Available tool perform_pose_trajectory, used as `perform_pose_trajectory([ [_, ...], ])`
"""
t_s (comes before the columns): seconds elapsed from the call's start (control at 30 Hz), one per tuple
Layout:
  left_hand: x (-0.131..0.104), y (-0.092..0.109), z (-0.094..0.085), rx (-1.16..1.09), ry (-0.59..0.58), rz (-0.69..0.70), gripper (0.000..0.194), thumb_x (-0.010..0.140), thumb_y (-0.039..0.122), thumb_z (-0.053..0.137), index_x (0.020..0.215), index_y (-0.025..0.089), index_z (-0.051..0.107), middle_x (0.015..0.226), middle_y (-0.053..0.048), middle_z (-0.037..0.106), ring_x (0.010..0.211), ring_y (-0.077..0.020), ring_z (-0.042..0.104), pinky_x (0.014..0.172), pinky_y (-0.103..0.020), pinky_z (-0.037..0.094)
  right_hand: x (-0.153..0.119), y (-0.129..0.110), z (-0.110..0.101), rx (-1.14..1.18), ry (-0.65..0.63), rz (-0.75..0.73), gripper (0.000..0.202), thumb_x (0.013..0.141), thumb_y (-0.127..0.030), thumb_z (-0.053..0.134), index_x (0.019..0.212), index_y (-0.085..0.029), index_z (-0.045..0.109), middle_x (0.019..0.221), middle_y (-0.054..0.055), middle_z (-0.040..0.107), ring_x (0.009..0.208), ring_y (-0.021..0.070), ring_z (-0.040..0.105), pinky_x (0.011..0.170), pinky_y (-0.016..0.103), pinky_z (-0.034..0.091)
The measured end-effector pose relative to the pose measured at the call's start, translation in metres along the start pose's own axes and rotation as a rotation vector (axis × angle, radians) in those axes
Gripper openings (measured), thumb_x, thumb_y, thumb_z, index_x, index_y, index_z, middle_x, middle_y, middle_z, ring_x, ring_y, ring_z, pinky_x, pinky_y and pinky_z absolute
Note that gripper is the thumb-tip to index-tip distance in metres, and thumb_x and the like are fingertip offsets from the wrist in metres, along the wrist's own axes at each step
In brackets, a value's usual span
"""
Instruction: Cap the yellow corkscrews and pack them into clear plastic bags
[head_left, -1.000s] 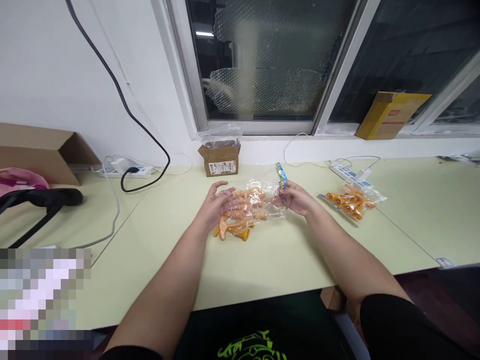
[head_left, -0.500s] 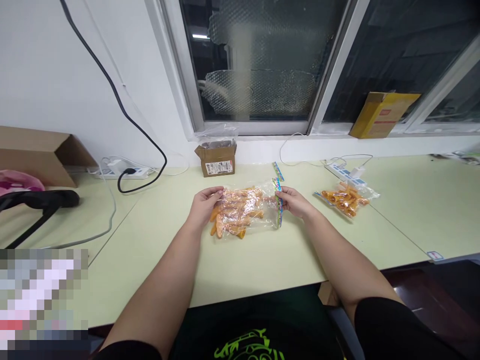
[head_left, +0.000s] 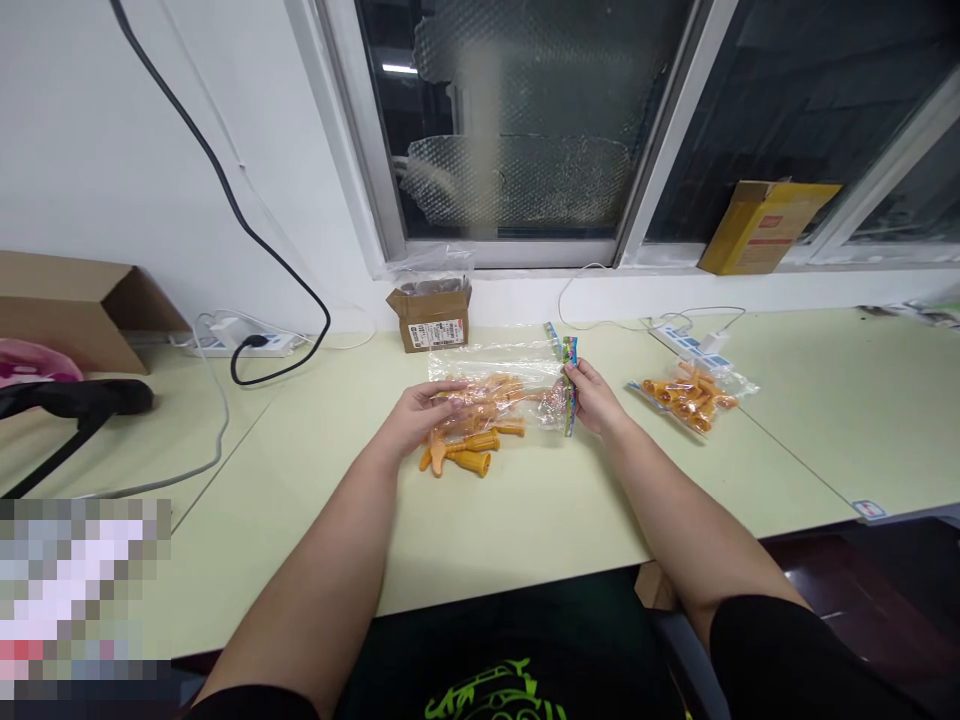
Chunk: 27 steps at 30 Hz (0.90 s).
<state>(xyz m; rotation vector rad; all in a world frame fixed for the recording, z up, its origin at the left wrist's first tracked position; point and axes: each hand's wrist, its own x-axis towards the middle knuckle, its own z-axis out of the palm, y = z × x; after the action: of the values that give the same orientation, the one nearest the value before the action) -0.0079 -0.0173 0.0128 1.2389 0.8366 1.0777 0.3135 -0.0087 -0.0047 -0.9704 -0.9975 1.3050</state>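
Observation:
A clear plastic bag [head_left: 517, 357] with a colourful header strip lies over a pile of orange plastic pieces [head_left: 472, 442] on the table. Some pieces have flared hollow ends, and one near the front left has finger-like prongs. Several front pieces lie uncovered; others show through the film. My right hand [head_left: 596, 398] pinches the bag at its header strip, on the right end. At the left end, my left hand [head_left: 421, 418] rests with fingers stretched over the pieces, thumb apart. Whether its fingertips lie on or under the film I cannot tell.
Another clear bag of orange pieces [head_left: 690, 398] lies to the right, by a power strip [head_left: 686, 347]. A small open carton [head_left: 435, 318] stands behind my hands. Further left are a second power strip [head_left: 277, 345], a black cable [head_left: 225, 180] and a large cardboard box [head_left: 71, 295].
The bag has shifted back and slightly right, leaving the front orange pieces uncovered. My left hand has changed from pinching the bag's edge to lying over the pieces. My right hand keeps the header.

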Motion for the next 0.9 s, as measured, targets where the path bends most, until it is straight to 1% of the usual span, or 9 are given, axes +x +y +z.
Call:
perform_pose_trajectory([
  [0.1, 0.000, 0.001, -0.002, 0.001, 0.025, -0.034, 0.069, 0.067, 0.038, 0.094, 0.128, 0.016, 0.072, 0.098, -0.010, 0.079, 0.096, -0.0291, 0.077, 0.092, -0.044, 0.062, -0.002, -0.001, -0.001, -0.032, -0.049, 0.070, 0.048, 0.077, -0.058, 0.079, 0.102, -0.028, 0.052, 0.073, -0.004, 0.067, 0.058, 0.0156, 0.065, 0.052, 0.030, 0.056],
  [0.2, 0.001, 0.002, -0.008, -0.013, 0.033, -0.009, 0.081, 0.070, 0.035, 0.092, 0.143, 0.017, 0.060, 0.096, -0.009, 0.079, 0.103, -0.0301, 0.076, 0.093, -0.043, 0.062, -0.005, -0.003, -0.007, -0.113, -0.167, 0.127, 0.059, 0.072, -0.043, 0.086, 0.116, -0.030, 0.048, 0.087, -0.002, 0.074, 0.072, 0.0196, 0.074, 0.064, 0.035, 0.062],
  [0.37, 0.002, 0.000, -0.016, 0.006, 0.035, -0.013, 0.099, 0.072, 0.028, 0.089, 0.158, 0.017, 0.040, 0.087, -0.006, 0.079, 0.095, -0.0240, 0.077, 0.096, -0.040, 0.061, -0.004, -0.001, -0.014, -0.188, -0.189, 0.053, 0.056, 0.071, -0.034, 0.085, 0.116, -0.028, 0.053, 0.079, -0.005, 0.070, 0.072, 0.0175, 0.072, 0.071, 0.036, 0.062],
  [0.47, 0.001, -0.001, -0.016, -0.005, 0.032, -0.018, 0.094, 0.074, 0.025, 0.087, 0.157, 0.017, 0.043, 0.080, -0.002, 0.076, 0.084, -0.0184, 0.077, 0.097, -0.036, 0.060, -0.002, 0.001, -0.012, -0.163, -0.150, 0.054, 0.049, 0.073, -0.036, 0.084, 0.111, -0.027, 0.056, 0.089, -0.002, 0.070, 0.084, 0.0191, 0.072, 0.077, 0.038, 0.062],
  [0.53, 0.000, 0.000, -0.015, -0.037, 0.010, -0.025, 0.091, 0.074, 0.023, 0.086, 0.155, 0.020, 0.045, 0.088, -0.003, 0.076, 0.080, -0.0150, 0.075, 0.095, -0.033, 0.061, 0.000, 0.002, -0.010, -0.167, -0.095, 0.077, 0.047, 0.073, -0.037, 0.083, 0.111, -0.028, 0.057, 0.099, 0.001, 0.070, 0.091, 0.0202, 0.072, 0.075, 0.037, 0.062],
  [0.6, -0.001, 0.001, -0.014, -0.070, -0.003, -0.001, 0.085, 0.073, 0.020, 0.086, 0.150, 0.027, 0.052, 0.117, -0.007, 0.074, 0.078, -0.0115, 0.072, 0.091, -0.032, 0.063, 0.002, 0.003, -0.008, -0.190, -0.039, 0.077, 0.047, 0.073, -0.039, 0.083, 0.112, -0.028, 0.059, 0.103, 0.003, 0.069, 0.093, 0.0202, 0.070, 0.069, 0.032, 0.060],
  [0.67, -0.001, 0.002, -0.013, -0.092, -0.007, 0.035, 0.077, 0.070, 0.017, 0.086, 0.142, 0.033, 0.061, 0.150, -0.007, 0.056, 0.079, -0.0089, 0.070, 0.088, -0.033, 0.065, 0.003, 0.005, -0.007, -0.196, -0.026, 0.060, 0.045, 0.073, -0.043, 0.082, 0.110, -0.027, 0.061, 0.104, 0.004, 0.071, 0.090, 0.0196, 0.070, 0.063, 0.028, 0.056],
  [0.73, -0.001, 0.001, -0.011, -0.106, -0.001, 0.049, 0.068, 0.068, 0.017, 0.087, 0.132, 0.034, 0.069, 0.162, -0.004, 0.044, 0.081, -0.0089, 0.069, 0.089, -0.035, 0.065, 0.003, 0.006, -0.006, -0.182, -0.070, 0.057, 0.043, 0.073, -0.048, 0.083, 0.104, -0.024, 0.064, 0.099, 0.005, 0.073, 0.084, 0.0183, 0.070, 0.060, 0.026, 0.053],
  [0.9, 0.003, -0.003, -0.008, -0.117, 0.015, -0.017, 0.051, 0.069, 0.027, 0.089, 0.117, 0.020, 0.076, 0.119, -0.011, 0.075, 0.099, -0.0237, 0.074, 0.090, -0.041, 0.064, 0.000, 0.007, -0.004, -0.172, -0.143, 0.065, 0.045, 0.067, -0.054, 0.089, 0.094, -0.022, 0.070, 0.085, 0.002, 0.073, 0.071, 0.0168, 0.068, 0.060, 0.026, 0.053],
])
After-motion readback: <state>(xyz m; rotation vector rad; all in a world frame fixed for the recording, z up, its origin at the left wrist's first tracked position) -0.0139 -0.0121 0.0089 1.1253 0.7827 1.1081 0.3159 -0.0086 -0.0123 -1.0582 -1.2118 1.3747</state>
